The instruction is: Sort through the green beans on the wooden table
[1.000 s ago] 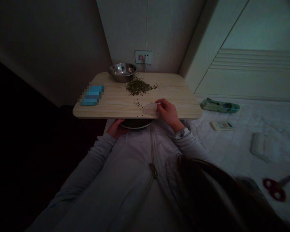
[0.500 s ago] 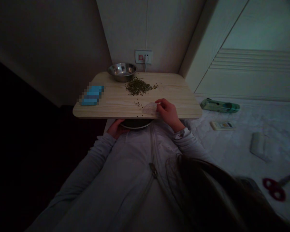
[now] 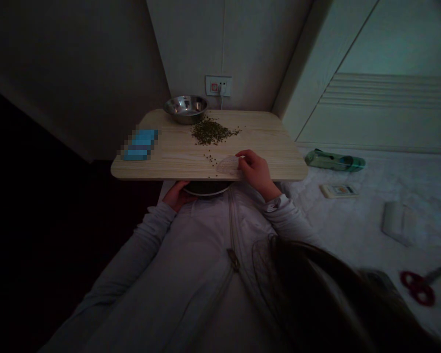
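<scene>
My right hand [image 3: 254, 171] pinches a clear half-round plastic piece, which looks like a protractor [image 3: 228, 165], flat against the wooden board near its front edge. A few small green beans [image 3: 210, 158] lie just left of it. Farther back is a larger pile of the green beans [image 3: 210, 131]. Below the front edge, my left hand [image 3: 177, 195] grips the side of a dark round bowl [image 3: 208, 188] with a pale rim. The board hides most of that bowl and some of the left fingers.
On the wooden board [image 3: 264, 132] stand a steel bowl [image 3: 186, 110] at the back and a blurred-out blue item [image 3: 141, 144] at left. To the right, a green case [image 3: 334, 161], a pale remote [image 3: 338, 190], a white box [image 3: 397, 223] and red scissors [image 3: 419, 287] lie on white bedding.
</scene>
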Tool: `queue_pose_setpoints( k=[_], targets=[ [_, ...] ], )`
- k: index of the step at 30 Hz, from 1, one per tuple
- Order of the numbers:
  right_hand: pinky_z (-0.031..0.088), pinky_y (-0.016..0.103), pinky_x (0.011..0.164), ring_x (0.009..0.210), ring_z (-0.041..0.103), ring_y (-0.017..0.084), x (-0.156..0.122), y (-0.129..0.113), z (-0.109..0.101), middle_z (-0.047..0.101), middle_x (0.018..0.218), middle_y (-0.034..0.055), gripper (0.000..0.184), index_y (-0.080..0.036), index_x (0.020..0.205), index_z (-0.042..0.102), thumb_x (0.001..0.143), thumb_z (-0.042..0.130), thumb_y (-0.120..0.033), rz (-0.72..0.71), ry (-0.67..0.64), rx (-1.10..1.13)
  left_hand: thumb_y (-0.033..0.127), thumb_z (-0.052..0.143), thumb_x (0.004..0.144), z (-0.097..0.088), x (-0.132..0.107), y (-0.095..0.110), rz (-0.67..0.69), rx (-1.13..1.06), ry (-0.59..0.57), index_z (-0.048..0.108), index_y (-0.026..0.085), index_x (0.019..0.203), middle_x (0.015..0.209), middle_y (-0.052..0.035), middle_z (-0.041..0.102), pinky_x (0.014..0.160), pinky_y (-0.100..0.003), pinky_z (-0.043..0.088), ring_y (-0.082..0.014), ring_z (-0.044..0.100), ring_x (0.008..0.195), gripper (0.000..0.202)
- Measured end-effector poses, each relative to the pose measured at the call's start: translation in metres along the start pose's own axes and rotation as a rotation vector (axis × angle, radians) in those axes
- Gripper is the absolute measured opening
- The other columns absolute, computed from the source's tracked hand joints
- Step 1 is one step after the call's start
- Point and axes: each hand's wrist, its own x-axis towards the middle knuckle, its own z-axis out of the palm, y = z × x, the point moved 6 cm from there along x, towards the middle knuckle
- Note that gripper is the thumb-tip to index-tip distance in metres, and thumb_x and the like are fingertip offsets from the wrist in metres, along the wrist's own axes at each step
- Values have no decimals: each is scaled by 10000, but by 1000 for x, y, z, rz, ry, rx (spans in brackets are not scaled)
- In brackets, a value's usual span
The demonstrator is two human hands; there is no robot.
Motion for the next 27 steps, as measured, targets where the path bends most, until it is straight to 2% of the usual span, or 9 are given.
queue_pose_setpoints(
  k=[5,17,27],
  targets=[
    [367,251,549,549,508,132,0,1,1,579,605,3,252,-181,921,575,763,402,-275,1,-6,9,182,554,658,1,-1,1,8,-3,6,593,175,791,690,-21,622,471,-269,513,-164,588,627,139],
    [366,258,557,558,508,140,0,0,1,591,622,11,267,-180,936,577,769,400,-290,11,-10,-1,191,565,647,-2,2,0,25,-2,-5,595,179,832,752,-28,629,532,-292,527,-182,594,724,188],
    [380,252,565,555,517,133,0,1,1,582,603,0,255,-182,922,575,770,405,-296,0,3,19,184,544,656,2,-1,1,1,-13,-13,572,167,794,683,-5,605,455,-244,503,-133,573,589,142]
  ],
)
